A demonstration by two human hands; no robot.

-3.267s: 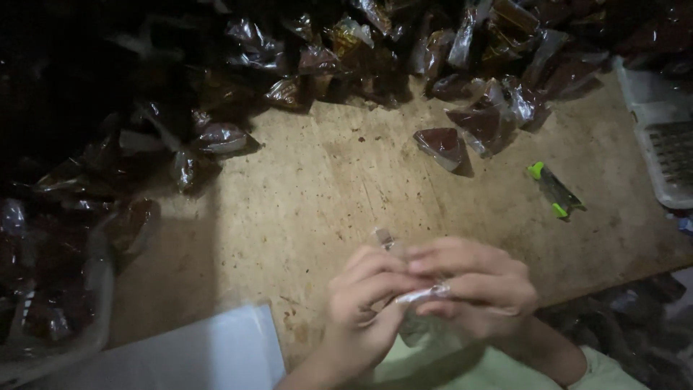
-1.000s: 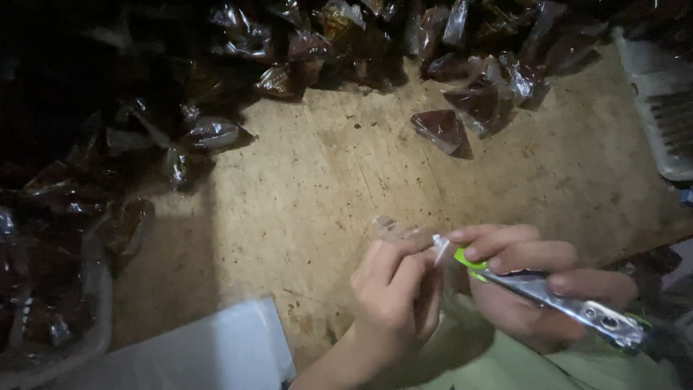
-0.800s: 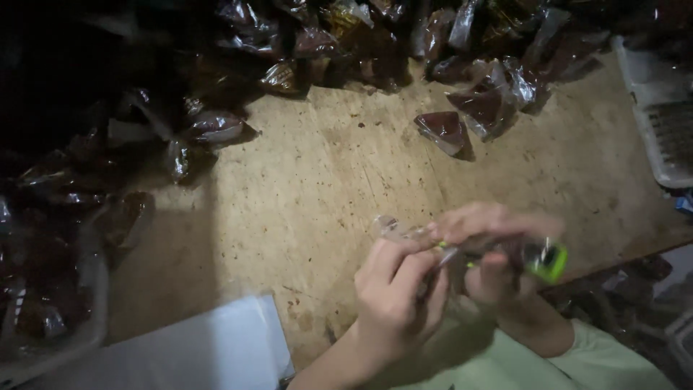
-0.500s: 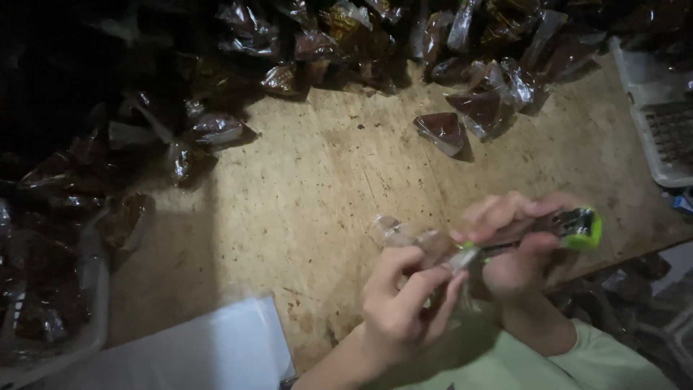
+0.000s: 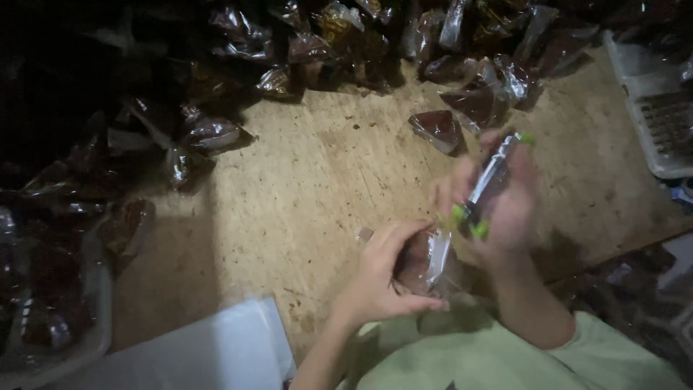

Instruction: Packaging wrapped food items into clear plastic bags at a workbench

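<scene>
My left hand (image 5: 379, 278) grips a small clear plastic bag (image 5: 429, 263) with dark brown contents near the front edge of the wooden table (image 5: 310, 188). My right hand (image 5: 505, 202) holds a slim silver tool with green ends (image 5: 484, 184), tilted up to the right, its lower green tip touching the top of the bag. The right hand is motion-blurred.
Many filled clear bags of dark brown stuff (image 5: 346, 36) are heaped along the back and left of the table. One single bag (image 5: 437, 130) lies apart near the middle. A white tray (image 5: 660, 108) stands at the right, a white sheet (image 5: 209, 354) at front left.
The right hand picked up the green-tipped tool from the table, brought it to the bag and swung it from lying flat to pointing upward.
</scene>
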